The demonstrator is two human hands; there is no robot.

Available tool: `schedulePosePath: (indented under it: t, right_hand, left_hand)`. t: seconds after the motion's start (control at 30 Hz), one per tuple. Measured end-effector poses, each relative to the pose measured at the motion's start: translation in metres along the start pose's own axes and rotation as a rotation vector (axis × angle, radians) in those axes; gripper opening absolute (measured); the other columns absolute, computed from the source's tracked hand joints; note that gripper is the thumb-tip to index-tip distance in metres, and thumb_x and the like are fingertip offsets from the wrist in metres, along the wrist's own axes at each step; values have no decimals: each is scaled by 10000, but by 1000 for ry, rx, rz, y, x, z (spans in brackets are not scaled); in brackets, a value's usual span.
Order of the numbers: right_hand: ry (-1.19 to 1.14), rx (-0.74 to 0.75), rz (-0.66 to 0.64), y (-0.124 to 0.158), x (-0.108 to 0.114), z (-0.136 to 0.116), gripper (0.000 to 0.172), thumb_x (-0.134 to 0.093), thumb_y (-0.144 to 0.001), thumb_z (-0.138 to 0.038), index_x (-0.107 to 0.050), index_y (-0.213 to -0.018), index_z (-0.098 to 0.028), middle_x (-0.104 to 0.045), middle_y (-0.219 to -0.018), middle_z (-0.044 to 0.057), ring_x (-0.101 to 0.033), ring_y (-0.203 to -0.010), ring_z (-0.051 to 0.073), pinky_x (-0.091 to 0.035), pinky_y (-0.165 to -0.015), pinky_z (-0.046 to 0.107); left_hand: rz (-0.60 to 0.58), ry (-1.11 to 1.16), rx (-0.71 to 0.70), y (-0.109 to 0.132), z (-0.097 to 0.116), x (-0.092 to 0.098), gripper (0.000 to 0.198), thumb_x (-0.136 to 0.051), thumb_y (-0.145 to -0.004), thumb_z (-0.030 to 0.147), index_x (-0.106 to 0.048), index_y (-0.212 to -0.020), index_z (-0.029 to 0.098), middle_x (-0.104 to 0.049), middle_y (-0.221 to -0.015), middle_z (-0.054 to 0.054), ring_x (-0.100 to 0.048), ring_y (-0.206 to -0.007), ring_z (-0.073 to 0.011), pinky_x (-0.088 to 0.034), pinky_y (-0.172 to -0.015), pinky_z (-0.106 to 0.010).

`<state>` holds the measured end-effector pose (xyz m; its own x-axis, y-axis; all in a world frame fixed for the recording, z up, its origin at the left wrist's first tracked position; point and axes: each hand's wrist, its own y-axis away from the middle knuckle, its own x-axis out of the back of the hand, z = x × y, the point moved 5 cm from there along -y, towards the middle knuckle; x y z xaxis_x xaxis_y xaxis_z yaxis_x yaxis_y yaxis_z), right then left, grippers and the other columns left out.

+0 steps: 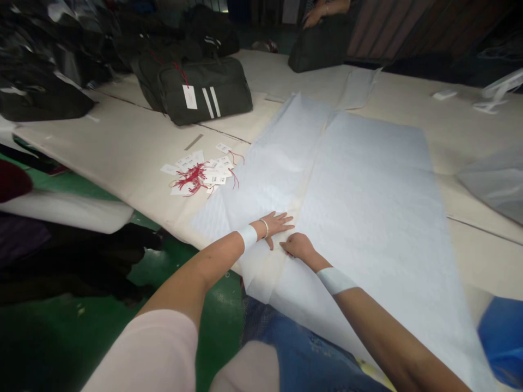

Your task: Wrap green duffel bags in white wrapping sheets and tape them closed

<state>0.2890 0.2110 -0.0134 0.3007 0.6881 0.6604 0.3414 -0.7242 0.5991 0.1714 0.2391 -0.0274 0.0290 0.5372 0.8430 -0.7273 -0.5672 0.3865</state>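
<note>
The sheet (368, 185) is thin, pale bluish-white and faintly creased, lying lengthwise on the counter (122, 147) with its near end drooping over the edge. The left hand (275, 224) lies flat and open on it. Just right, the right hand (298, 246) is curled; I cannot tell whether it grips

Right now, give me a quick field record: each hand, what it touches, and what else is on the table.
left hand: open, flat on the large thin white sheet
right hand: curled at that sheet's fold, grip hidden
surface: pale table
nearby: white paper tags with red strings; dark green duffel bag with two white stripes
other person: co-worker's hand on a second dark bag
</note>
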Motion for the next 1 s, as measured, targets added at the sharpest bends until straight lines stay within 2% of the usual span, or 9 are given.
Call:
schedulePosePath:
  t: [0.1,0.2,0.33,0.43,0.57,0.67,0.77,0.93,1.0]
  right_hand:
    - [109,-33,-36,-2,2,-7,427,-592,-832,-374,-610,-458,-170,-633,-520,92,-651,-623,219,-464,-743,315]
    - [173,-79,-35,1,6,-5,392,-609,-835,-457,-687,-622,-138,-676,-610,121,-679,-727,250,-481,-771,333]
    - [249,-112,25,16,17,17,579,-561,-816,-662,-721,-850,-107,-713,-817,181,-675,-906,305,-491,-789,368]
    - [309,-60,132,36,22,34,523,-510,-886,-585,-718,-901,-106,-707,-946,205,-662,-971,320,-494,-784,373]
    - [145,195,236,68,5,41,330,-430,-964,-365,-700,-1015,-182,-728,-969,103,-677,-933,242,-503,-819,333]
    - [-83,474,293,85,-21,40,364,-462,-943,-304,-592,-1269,-204,-636,-1270,90,-665,-1000,202,-515,-902,321]
    - [-20,681,379,93,-45,43,396,-497,-908,-227,-582,-1294,-225,-582,-1351,75,-605,-1142,244,-475,-1020,413]
    - [61,784,519,94,-61,59,397,-508,-854,-117,-640,-1201,-258,-640,-1278,31,-653,-1048,233,-550,-942,395]
    - [6,813,513,88,-63,62,380,-542,-840,-154,-666,-1148,-339,-681,-1205,-13,-686,-957,220,-592,-863,378]
  left_hand:
    - [-18,-16,7,2,1,1,1244,-848,-507,500,-199,-1525,200,-25,-1611,-147,-10,-1466,-405,-103,-1132,-628]
    - [-23,-32,7,4,4,3,1253,-863,-500,466,-194,-1527,205,-32,-1610,-143,-12,-1467,-399,-101,-1139,-618]
    - [-19,-18,9,6,5,5,1248,-873,-503,447,-198,-1527,213,-57,-1608,-145,-21,-1466,-406,-85,-1142,-618]
    - [-49,-33,18,7,5,4,1249,-862,-532,464,-160,-1533,214,-23,-1608,-153,3,-1467,-401,-79,-1136,-630]
    - [-62,-51,26,8,5,3,1270,-846,-544,530,-125,-1537,205,-3,-1608,-166,16,-1466,-404,-73,-1135,-634]
    - [-75,-42,32,7,4,0,1291,-824,-537,605,-117,-1538,200,-1,-1606,-178,19,-1462,-416,-65,-1131,-644]
    - [-101,-36,42,4,1,-4,1314,-804,-525,658,-110,-1539,193,11,-1603,-187,21,-1458,-430,-67,-1122,-661]
    - [-145,-32,49,0,-3,-8,1369,-809,-484,687,-86,-1540,202,29,-1596,-200,24,-1452,-444,-57,-1112,-678]
    - [-111,14,22,4,-1,-3,1331,-779,-517,709,-93,-1540,204,19,-1595,-202,18,-1452,-443,-52,-1107,-686]
